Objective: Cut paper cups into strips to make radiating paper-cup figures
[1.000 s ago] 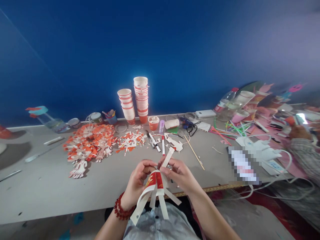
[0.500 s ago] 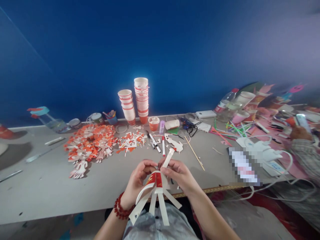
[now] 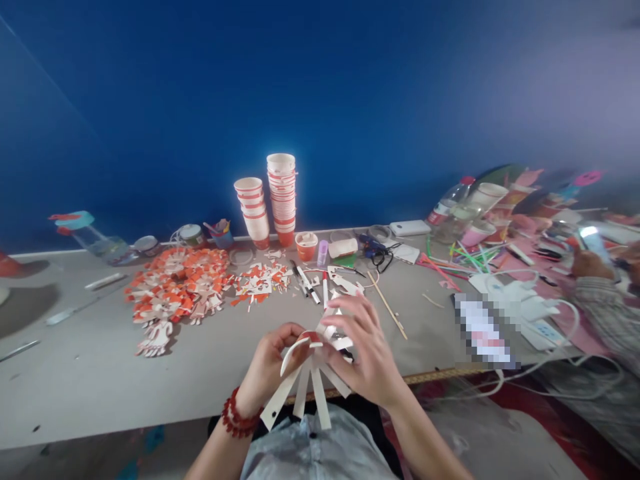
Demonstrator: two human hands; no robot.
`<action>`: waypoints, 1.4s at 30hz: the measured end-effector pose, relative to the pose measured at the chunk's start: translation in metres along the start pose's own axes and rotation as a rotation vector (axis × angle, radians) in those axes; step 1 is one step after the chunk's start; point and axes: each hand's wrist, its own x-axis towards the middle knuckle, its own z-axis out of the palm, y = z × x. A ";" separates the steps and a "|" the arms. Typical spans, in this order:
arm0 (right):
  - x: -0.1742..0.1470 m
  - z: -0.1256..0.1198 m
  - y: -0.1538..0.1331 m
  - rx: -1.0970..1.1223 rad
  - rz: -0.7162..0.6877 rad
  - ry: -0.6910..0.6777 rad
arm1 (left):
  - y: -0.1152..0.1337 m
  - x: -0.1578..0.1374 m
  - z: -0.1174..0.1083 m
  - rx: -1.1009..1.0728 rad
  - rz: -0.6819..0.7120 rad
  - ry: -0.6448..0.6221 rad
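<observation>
A red-and-white paper cup (image 3: 313, 339), its wall cut into long white strips, is held over the table's front edge. My left hand (image 3: 280, 353), with a red bead bracelet on the wrist, grips it with fingers wrapped round its side. Several strips fan out toward my body, and one near the left has a dark spot. My right hand (image 3: 363, 347) is at the cup's right side, fingers spread and raised, thumb close to the strips. Whether that thumb touches the cup is hard to tell. Other white strips show behind the right fingers.
Two stacks of paper cups (image 3: 283, 200) stand by the blue wall. Left of centre lies a heap of orange-and-white paper cutouts (image 3: 180, 283), with scraps beside it. Markers (image 3: 307, 283), a wooden stick (image 3: 387, 305), a power strip (image 3: 543, 330) and a phone (image 3: 483, 330) lie around. Another person's hand (image 3: 593, 263) is far right.
My right hand has let go of the cup's far side and lifted, fingers spreading. The cup has tilted, so less of its red wall shows. My left hand keeps hold.
</observation>
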 end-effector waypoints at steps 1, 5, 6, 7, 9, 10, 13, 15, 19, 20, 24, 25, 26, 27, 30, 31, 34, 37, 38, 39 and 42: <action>0.002 0.000 -0.002 -0.013 -0.034 -0.062 | -0.001 0.000 0.000 0.001 -0.001 -0.005; 0.005 0.005 -0.002 -0.021 -0.036 -0.108 | -0.007 0.000 0.002 0.020 -0.001 -0.033; 0.006 0.007 -0.001 -0.015 -0.041 -0.115 | -0.008 0.000 0.002 0.032 0.004 -0.040; 0.005 0.007 0.001 -0.005 -0.054 -0.125 | -0.010 -0.001 0.002 0.048 0.015 -0.039; 0.005 0.008 0.002 0.023 -0.073 -0.136 | -0.012 -0.002 0.002 0.090 0.048 -0.023; 0.005 0.007 0.003 0.040 -0.074 -0.137 | -0.013 -0.002 0.002 0.111 0.069 -0.016; 0.004 0.005 0.003 0.084 -0.067 -0.129 | -0.013 -0.003 0.001 0.160 0.125 -0.024; 0.004 0.003 0.003 0.101 -0.073 -0.130 | -0.013 -0.003 0.001 0.187 0.155 -0.040; 0.003 0.001 0.005 0.146 -0.074 -0.124 | -0.012 -0.004 0.001 0.217 0.189 -0.049; 0.002 0.001 0.005 0.162 -0.068 -0.127 | -0.011 -0.005 0.001 0.226 0.192 -0.052; 0.002 0.000 0.004 0.225 -0.012 -0.139 | -0.011 -0.006 0.000 0.278 0.196 -0.055; 0.002 -0.001 0.004 0.245 0.006 -0.147 | -0.010 -0.007 0.000 0.288 0.197 -0.057; 0.002 -0.001 0.003 0.268 0.024 -0.161 | -0.010 -0.007 -0.001 0.295 0.199 -0.058; 0.002 -0.002 0.003 0.290 0.042 -0.176 | -0.010 -0.007 -0.001 0.302 0.203 -0.059; 0.003 -0.004 0.002 0.354 0.084 -0.210 | -0.008 -0.008 -0.002 0.319 0.232 -0.067; 0.003 -0.005 0.002 0.372 0.096 -0.218 | -0.008 -0.008 -0.002 0.324 0.246 -0.072; 0.004 -0.006 0.003 0.417 0.126 -0.235 | -0.007 -0.008 -0.002 0.337 0.279 -0.088; 0.003 -0.005 0.004 0.456 0.150 -0.233 | -0.006 -0.008 -0.002 0.353 0.284 -0.095; 0.003 -0.004 0.005 0.471 0.160 -0.231 | -0.006 -0.008 -0.002 0.356 0.281 -0.098; 0.003 -0.003 0.005 0.488 0.170 -0.231 | -0.005 -0.008 -0.002 0.357 0.280 -0.102; 0.003 -0.002 0.005 0.523 0.190 -0.229 | -0.004 -0.007 -0.002 0.354 0.280 -0.111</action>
